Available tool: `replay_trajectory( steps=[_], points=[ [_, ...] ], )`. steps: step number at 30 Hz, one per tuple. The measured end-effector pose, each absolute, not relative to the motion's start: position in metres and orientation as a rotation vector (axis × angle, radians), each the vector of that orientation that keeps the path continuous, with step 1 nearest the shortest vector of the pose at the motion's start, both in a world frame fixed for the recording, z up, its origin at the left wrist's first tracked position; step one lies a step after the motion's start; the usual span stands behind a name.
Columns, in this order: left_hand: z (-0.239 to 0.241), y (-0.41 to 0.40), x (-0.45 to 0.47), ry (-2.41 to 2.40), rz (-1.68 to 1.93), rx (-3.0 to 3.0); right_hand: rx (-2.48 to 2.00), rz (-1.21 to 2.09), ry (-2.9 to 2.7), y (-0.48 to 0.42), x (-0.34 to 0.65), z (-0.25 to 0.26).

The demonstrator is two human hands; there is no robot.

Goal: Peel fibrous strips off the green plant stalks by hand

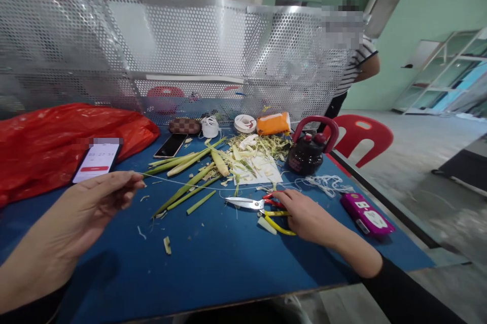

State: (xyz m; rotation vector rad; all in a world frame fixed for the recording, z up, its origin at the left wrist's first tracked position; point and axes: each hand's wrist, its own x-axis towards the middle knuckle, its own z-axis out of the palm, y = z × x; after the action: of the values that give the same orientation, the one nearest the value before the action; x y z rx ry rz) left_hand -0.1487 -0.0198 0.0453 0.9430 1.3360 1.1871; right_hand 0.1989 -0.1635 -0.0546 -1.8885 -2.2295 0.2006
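Observation:
My left hand point(93, 200) is raised over the blue table point(213, 268) at the left, its fingertips pinched on a thin white string point(178, 182) that runs right across the table. My right hand point(304, 215) rests on the table at the right and grips the red and yellow handles of a pair of scissors point(253, 205), whose blades point left. Green stalks point(186, 177) and a heap of pale husk scraps point(253, 154) lie just beyond the string.
A red plastic bag point(57, 134) with a lit phone point(97, 162) lies at the left. A dark teapot point(310, 151), a purple box point(367, 215), a second phone point(171, 145), string spools and an orange pack stand before a perforated metal screen point(190, 55). A person stands beyond, near a red chair point(361, 139).

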Motion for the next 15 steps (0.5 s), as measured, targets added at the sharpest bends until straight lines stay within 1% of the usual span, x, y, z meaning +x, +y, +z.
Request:
replay_trajectory(
  steps=[6,9,11,15],
  points=[
    [0.049,-0.025,-0.148,1.320,1.182,0.889,-1.964,0.166,-2.292,-0.159,0.204,-0.042],
    [0.045,-0.022,-0.151,1.308,1.162,0.898,-1.859,0.317,-2.290,-0.171,0.213,-0.032],
    [0.041,-0.019,-0.153,1.278,1.141,0.923,-1.870,0.417,-2.219,-0.182,0.222,-0.026],
    [0.036,-0.015,-0.155,1.210,1.125,0.978,-1.874,0.727,-1.888,-0.204,0.234,-0.025]
  ],
)
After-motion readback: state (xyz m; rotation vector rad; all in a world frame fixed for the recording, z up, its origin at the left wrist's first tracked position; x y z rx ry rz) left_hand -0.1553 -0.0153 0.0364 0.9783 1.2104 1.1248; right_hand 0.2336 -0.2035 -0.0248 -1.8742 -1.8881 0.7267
